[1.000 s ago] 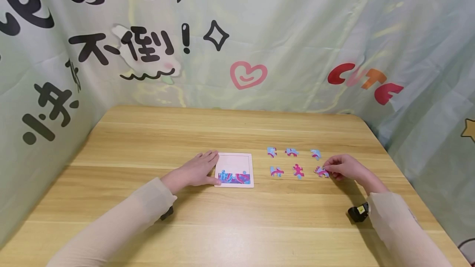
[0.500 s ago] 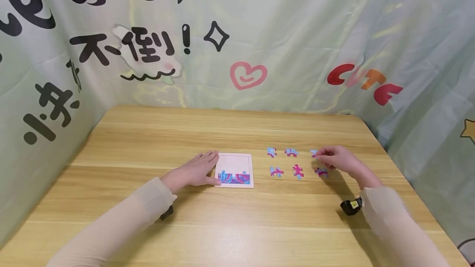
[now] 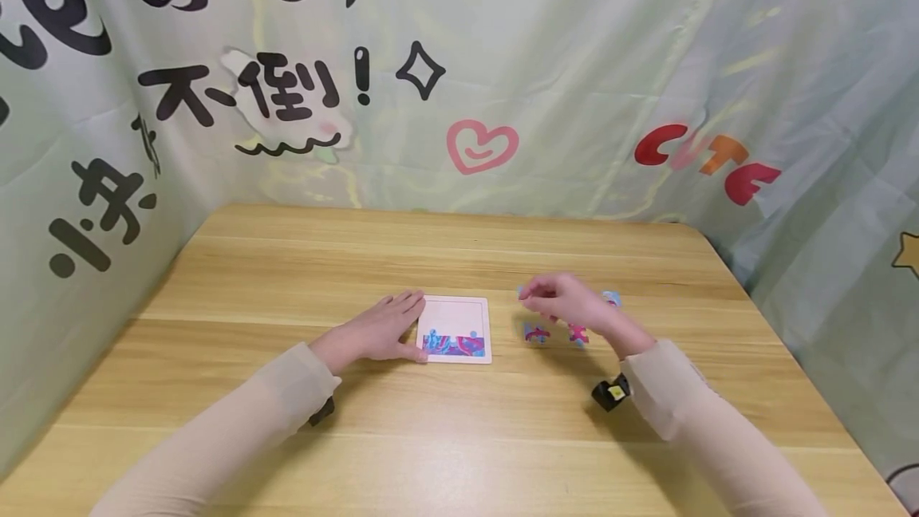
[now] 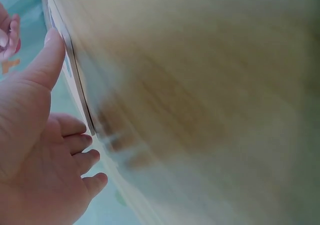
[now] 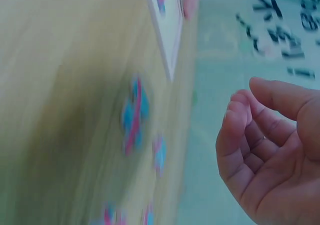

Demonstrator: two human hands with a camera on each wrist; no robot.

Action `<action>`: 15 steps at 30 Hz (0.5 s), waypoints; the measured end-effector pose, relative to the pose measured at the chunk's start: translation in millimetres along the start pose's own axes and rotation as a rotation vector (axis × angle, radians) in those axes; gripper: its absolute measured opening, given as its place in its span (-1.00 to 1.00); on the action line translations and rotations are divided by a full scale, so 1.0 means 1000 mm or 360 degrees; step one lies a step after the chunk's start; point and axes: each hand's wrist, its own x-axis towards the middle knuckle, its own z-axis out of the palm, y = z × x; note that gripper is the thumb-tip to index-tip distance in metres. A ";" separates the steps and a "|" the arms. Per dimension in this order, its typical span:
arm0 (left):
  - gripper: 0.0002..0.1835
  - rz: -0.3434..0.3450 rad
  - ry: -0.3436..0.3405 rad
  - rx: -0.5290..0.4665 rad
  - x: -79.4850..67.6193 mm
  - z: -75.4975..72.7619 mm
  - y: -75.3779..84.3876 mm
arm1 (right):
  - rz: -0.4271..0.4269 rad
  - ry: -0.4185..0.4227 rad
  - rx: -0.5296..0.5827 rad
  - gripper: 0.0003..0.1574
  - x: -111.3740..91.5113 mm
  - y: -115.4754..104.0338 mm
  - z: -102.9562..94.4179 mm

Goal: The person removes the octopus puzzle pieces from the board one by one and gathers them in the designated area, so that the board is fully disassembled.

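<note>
My left hand (image 3: 380, 329) lies along the left side of a small pale pink puzzle tray (image 3: 455, 315), its thumb at the near left corner. Along the tray's near side runs a strip of fitted blue and pink puzzle pieces (image 3: 454, 344). My right hand (image 3: 563, 299) hovers over loose jigsaw pieces to the tray's right, fingers loosely bent. In the right wrist view nothing shows between thumb and fingertips. A blue and pink piece (image 3: 536, 333), a mostly pink piece (image 3: 577, 334) and a light blue piece (image 3: 612, 297) are visible; the right hand and arm hide others.
A wooden table (image 3: 431, 437) bears everything. Behind it hangs a printed cloth (image 3: 574, 62) with dark lettering and a pink heart. A black wrist camera (image 3: 610, 392) hangs under the right sleeve, and another dark device (image 3: 322, 412) sits under the left one.
My right hand has moved left from the rightmost loose pieces to above the left ones, uncovering the upper right piece. The left hand and tray have stayed put.
</note>
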 end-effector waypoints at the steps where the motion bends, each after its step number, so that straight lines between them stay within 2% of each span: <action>1: 0.04 0.0002 0.0000 -0.0002 0.000 0.000 0.000 | -0.0033 -0.0024 -0.0007 -0.72 0.004 -0.003 0.006; 5: 0.04 0.0019 0.0002 0.0004 -0.001 0.001 -0.001 | -0.0133 -0.0096 -0.0020 -0.78 0.017 -0.015 0.029; 11: 0.03 0.0027 -0.0007 0.0019 -0.002 0.001 -0.001 | -0.0134 -0.0155 -0.0071 -0.78 0.033 -0.026 0.059; 15: 0.04 0.0030 -0.0005 0.0038 -0.004 0.001 -0.001 | -0.0217 -0.0183 -0.0126 -0.77 0.041 -0.032 0.074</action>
